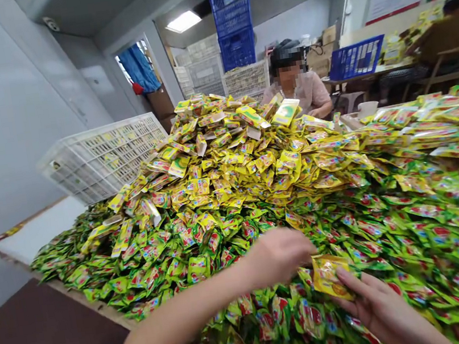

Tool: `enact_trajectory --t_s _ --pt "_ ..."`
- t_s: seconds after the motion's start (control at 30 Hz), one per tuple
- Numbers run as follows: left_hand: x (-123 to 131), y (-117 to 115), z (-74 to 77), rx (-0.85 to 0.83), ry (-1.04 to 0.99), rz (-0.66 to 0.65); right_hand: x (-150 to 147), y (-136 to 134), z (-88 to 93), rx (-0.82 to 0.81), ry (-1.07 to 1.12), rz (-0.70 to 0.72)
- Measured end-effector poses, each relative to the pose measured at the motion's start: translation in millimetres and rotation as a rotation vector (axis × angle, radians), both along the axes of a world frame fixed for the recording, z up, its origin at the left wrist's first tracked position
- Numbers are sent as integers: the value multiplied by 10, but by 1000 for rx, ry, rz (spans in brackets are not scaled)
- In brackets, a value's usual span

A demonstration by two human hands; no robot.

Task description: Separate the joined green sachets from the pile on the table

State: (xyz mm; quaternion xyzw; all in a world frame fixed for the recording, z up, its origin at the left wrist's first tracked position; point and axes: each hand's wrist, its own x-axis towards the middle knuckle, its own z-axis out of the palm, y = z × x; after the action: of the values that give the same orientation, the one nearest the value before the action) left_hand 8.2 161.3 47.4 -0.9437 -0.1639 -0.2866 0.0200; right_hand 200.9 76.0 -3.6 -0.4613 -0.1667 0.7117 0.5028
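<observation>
Between the thumb and fingers of my right hand [369, 300] is a yellow snack packet [330, 277], held tilted above the heap. Just left of its upper corner hovers my left hand [282, 253], back of the hand up and blurred by motion. Its fingers curl down out of sight, so I cannot tell whether they grip anything or touch the packet. Under both hands spreads a thick layer of small green packets [307, 318] with red and blue print. Behind them rises a mound of yellow packets [222, 181], with several flat yellow boxes [287, 111] on top.
A white plastic crate [102, 156] stands on the table's left end. Across the mound sits a co-worker [308, 91]. Blue crates [233, 22] are stacked behind, and another blue crate [356, 58] rests farther right. More yellow packaging [438, 123] is piled along the right side.
</observation>
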Motion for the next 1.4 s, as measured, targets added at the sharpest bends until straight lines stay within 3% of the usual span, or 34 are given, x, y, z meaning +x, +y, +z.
enact_trajectory --t_s 0.03,0.1,0.17,0.27,0.33,0.43,0.53,0.67,0.73,0.8,0.9,0.97,1.03,1.13,1.23,1.33,1.4 --pt "-196 216 160 27 -68 207 13 4 -2 2 -33 4" --pt "-659 645 486 93 -149 740 19 3 3 28 -113 -22" --pt "-1133 982 749 105 -212 929 7 1 9 90 -216 -42" --pt "-1663 1228 956 70 -232 1009 2 25 0 207 -418 -3" --pt "-1818 1257 1013 58 -238 1013 23 62 -22 283 -531 30" --pt "-1722 1176 1077 95 -269 985 69 107 -50 392 -656 27" --pt "-1292 911 1100 138 -277 878 81 85 -16 557 -752 -7" --pt "-521 208 919 33 -102 530 25 -39 117 825 -865 33" --pt "-210 -158 736 -162 -56 324 -10 -97 171 930 -913 86" --pt "9 -408 516 -373 -199 259 -31 -123 194 1016 -947 118" --pt "215 -531 177 -690 -512 249 -29 -110 184 1054 -983 20" --pt "304 -525 -12 -868 -564 198 -23 -93 175 1062 -995 -32" --pt "360 -514 -139 -1033 -537 145 -35 -94 182 1074 -990 34" --pt "376 -527 -207 -1225 -526 146 -80 -134 232 1047 -969 207" --pt "338 -557 -199 -1300 -523 185 -60 -174 322 1028 -940 382" --pt "284 -583 -204 -1206 -598 317 97 -161 400 979 -944 421" --pt "249 -598 -229 -991 -568 503 214 -127 410 885 -905 315"
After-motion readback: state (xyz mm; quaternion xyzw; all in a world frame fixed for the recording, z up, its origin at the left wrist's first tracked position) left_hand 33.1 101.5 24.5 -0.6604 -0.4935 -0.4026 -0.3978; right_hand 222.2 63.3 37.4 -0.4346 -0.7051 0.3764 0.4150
